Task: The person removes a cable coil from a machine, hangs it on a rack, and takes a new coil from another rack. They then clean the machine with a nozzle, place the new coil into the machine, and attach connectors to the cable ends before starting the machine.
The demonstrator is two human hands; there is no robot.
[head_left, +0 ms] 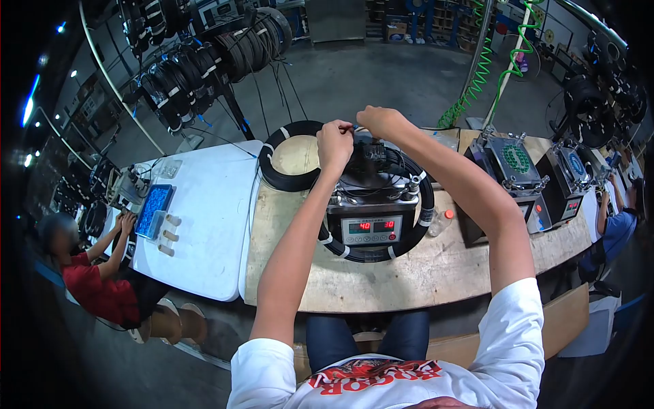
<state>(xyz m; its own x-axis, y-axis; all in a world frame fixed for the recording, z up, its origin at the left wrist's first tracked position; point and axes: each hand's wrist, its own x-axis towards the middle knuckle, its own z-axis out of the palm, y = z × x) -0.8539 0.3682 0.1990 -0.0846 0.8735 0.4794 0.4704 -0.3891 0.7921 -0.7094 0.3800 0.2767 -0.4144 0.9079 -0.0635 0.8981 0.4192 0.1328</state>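
Note:
My left hand (335, 145) is raised over the back of a bench machine, its fingers closed in a pinch. Beside it, my right hand (383, 121) is bent inward, fingers also closed, close to the left fingertips. Something small and dark shows between the two hands, too small to name. Below them stands the metal machine (371, 230), its front panel lit with red digits 40 and 30. A coil of black cable (373, 255) with white ties lies around the machine. Left of it, another black cable coil (286, 183) rests partly behind my left forearm.
A wooden bench (293, 279) carries everything, with a white table (197, 252) to its left holding a blue tray (155, 208). A small bottle with an orange cap (448, 214) and two similar machines stand at right. People work at both sides. Green coiled hoses (470, 95) hang behind.

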